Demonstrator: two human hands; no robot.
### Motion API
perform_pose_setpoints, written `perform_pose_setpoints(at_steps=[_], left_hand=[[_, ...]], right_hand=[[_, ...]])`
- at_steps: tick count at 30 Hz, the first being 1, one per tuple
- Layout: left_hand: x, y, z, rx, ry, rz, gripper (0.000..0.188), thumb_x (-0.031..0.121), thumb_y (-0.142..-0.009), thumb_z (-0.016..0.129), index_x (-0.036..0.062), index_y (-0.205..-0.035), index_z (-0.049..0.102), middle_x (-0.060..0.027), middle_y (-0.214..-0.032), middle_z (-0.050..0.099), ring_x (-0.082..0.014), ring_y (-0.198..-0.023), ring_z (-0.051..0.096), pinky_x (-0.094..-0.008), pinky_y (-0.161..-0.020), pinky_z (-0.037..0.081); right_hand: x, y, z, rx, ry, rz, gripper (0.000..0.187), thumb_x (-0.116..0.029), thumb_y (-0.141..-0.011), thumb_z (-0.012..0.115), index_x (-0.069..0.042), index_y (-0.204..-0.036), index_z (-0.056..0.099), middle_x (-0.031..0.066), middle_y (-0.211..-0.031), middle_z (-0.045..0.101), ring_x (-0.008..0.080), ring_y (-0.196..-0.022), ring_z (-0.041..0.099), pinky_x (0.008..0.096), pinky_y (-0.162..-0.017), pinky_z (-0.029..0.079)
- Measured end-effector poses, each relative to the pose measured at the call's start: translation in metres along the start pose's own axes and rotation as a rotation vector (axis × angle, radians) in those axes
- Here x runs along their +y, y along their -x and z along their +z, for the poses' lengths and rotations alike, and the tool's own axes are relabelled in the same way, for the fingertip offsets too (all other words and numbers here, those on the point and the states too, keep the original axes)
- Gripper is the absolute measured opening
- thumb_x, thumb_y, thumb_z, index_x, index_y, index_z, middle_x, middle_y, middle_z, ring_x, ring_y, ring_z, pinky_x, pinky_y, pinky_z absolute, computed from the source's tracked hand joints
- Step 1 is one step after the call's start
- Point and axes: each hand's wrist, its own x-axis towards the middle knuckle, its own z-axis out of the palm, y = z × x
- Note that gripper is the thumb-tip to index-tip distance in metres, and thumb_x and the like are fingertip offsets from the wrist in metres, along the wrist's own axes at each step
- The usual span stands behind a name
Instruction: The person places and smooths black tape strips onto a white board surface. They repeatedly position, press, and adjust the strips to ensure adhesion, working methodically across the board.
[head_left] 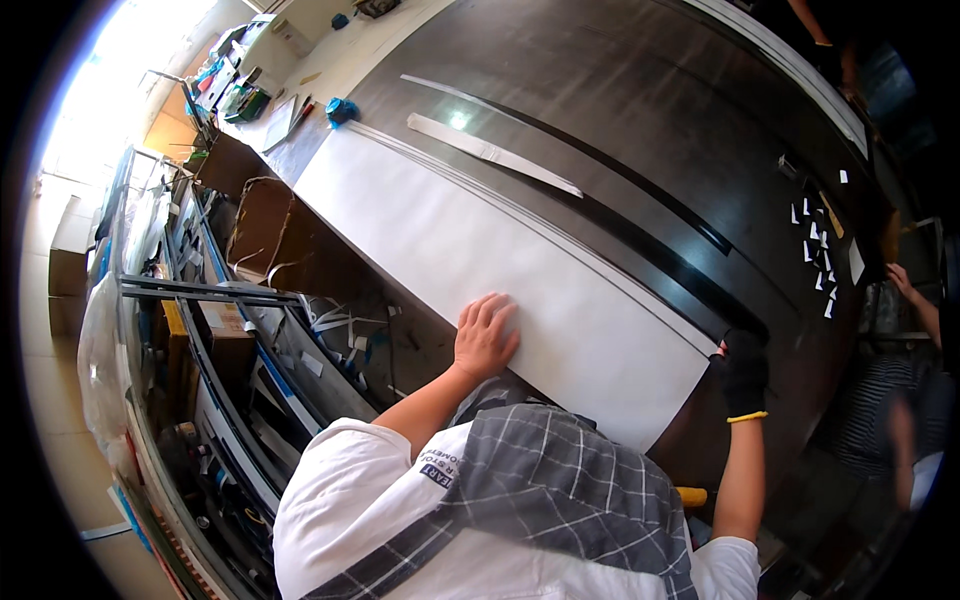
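Note:
A long white sheet (430,240) lies slantwise across the dark table, its near edge by my body. My bare left hand (486,334) rests flat on its near edge, fingers spread, holding nothing. My right hand (742,374), in a black glove with a yellow cuff, is closed at the sheet's right far corner. A bare fingertip shows at the glove's left side; whatever the fingers hold is hidden. A narrow pale strip (540,228) runs along the sheet's far edge toward that hand. Just beyond it, a glossy black strip (660,255) reaches close to the glove.
Farther over the dark table (620,70) lie a torn white strip (490,152), a thin dark strip (640,180) and several small white pieces (822,240). A blue-wrapped object (341,111) stands at the sheet's far left corner. A rack (215,290) and cardboard box (265,225) stand left. Another person's hand (902,282) is at right.

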Motion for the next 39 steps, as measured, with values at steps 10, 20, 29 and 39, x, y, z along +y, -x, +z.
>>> perform_pose_setpoints(at_steps=[10, 20, 29, 39], left_hand=[[-0.001, 0.003, 0.001, -0.007, 0.006, -0.005, 0.046, 0.025, -0.082, 0.065, 0.0113, -0.125, 0.055, -0.0114, -0.134, 0.051, -0.0319, -0.129, 0.044, -0.0473, -0.108, 0.033], [-0.004, -0.031, 0.001, 0.064, 0.07, 0.047, 0.055, 0.017, -0.077, 0.072, 0.011, -0.129, 0.054, -0.0131, -0.137, 0.05, -0.0335, -0.132, 0.042, -0.0495, -0.109, 0.032], [0.002, -0.077, 0.015, -0.025, -0.002, 0.19, 0.058, 0.02, -0.082, 0.07, 0.0097, -0.136, 0.051, -0.0137, -0.142, 0.047, -0.0345, -0.137, 0.037, -0.0534, -0.114, 0.025], [0.073, -0.159, 0.057, -0.115, 0.047, 0.382, 0.057, 0.026, -0.088, 0.067, 0.0121, -0.14, 0.047, -0.0105, -0.141, 0.048, -0.0286, -0.137, 0.039, -0.0489, -0.114, 0.026]], right_hand=[[-0.038, 0.022, 0.003, -0.006, -0.207, 0.083, 0.014, -0.009, -0.081, 0.069, -0.005, -0.081, 0.056, 0.0139, -0.073, 0.058, 0.033, -0.068, 0.06, 0.0389, -0.061, 0.047], [-0.017, 0.092, 0.021, -0.061, -0.121, 0.234, 0.018, -0.023, -0.088, 0.064, -0.007, -0.08, 0.067, 0.0154, -0.078, 0.064, 0.0347, -0.075, 0.061, 0.0448, -0.065, 0.047], [-0.036, 0.06, 0.011, 0.273, 0.001, 0.337, 0.03, -0.019, -0.069, 0.078, -0.009, -0.085, 0.055, 0.0105, -0.088, 0.056, 0.0315, -0.09, 0.056, 0.0426, -0.08, 0.045], [0.036, 0.026, 0.012, 0.525, 0.244, 0.775, 0.021, -0.019, -0.071, 0.077, -0.007, -0.084, 0.066, 0.0104, -0.096, 0.063, 0.0317, -0.097, 0.057, 0.0433, -0.085, 0.048]])
